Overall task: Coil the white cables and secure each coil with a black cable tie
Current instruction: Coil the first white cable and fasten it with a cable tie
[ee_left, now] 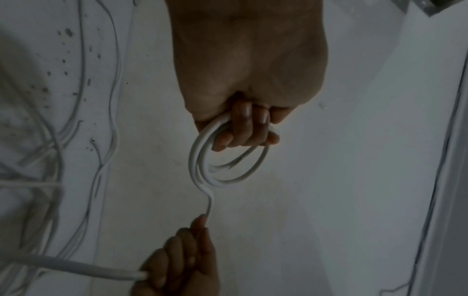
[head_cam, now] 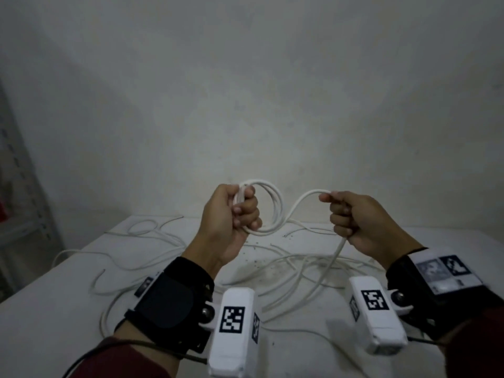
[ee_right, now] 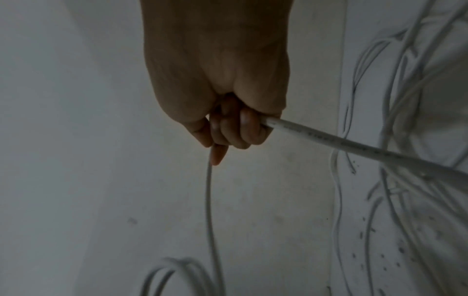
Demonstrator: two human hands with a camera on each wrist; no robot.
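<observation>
My left hand [head_cam: 240,211] is raised above the table and grips a small coil of white cable [head_cam: 270,208] of several loops; the same coil [ee_left: 228,166] shows under its curled fingers in the left wrist view. From the coil the cable arcs right to my right hand [head_cam: 346,214], which holds it in a fist with the thumb on top. Below that fist the cable [head_cam: 330,268] drops to the table; in the right wrist view this thick strand [ee_right: 354,146] leaves the curled fingers [ee_right: 243,128] to the right. No black cable tie is visible.
Several loose white cables [head_cam: 152,257] lie tangled across the white table [head_cam: 54,336], mostly in the middle and left. Dark specks dot the tabletop. A plain wall stands close behind, and a metal shelf frame [head_cam: 19,186] is at the far left.
</observation>
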